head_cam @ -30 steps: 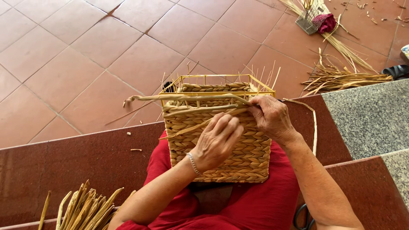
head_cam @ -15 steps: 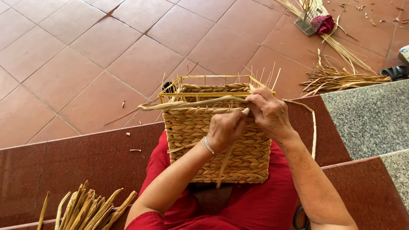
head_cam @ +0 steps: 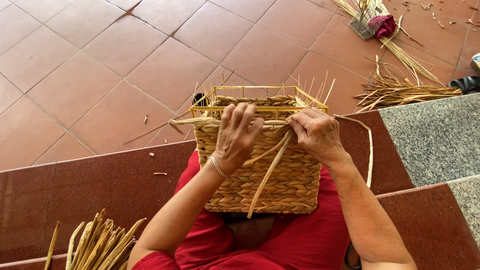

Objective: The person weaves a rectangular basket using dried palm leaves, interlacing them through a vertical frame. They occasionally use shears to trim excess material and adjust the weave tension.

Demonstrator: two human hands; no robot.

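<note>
A half-woven straw basket (head_cam: 280, 185) on a yellow wire frame (head_cam: 250, 90) rests on my lap, over red cloth. My left hand (head_cam: 236, 135) lies flat against the basket's near wall just under the rim, fingers spread upward. My right hand (head_cam: 315, 132) pinches a straw strand (head_cam: 267, 175) at the top edge of the weave; the strand's loose end hangs down the basket's front. Another long strand (head_cam: 369, 150) loops off to the right of the basket.
A bundle of loose straw stalks (head_cam: 97, 245) lies at the lower left on the dark red step. More straw (head_cam: 405, 90) is piled on the tiled floor at upper right, near a small wire basket with a pink cloth (head_cam: 382, 25). A grey stone ledge (head_cam: 435, 135) is on the right.
The left hand has risen from the basket's front to its rim and flattened. The strand that ran across the top now hangs down the front from the right hand.
</note>
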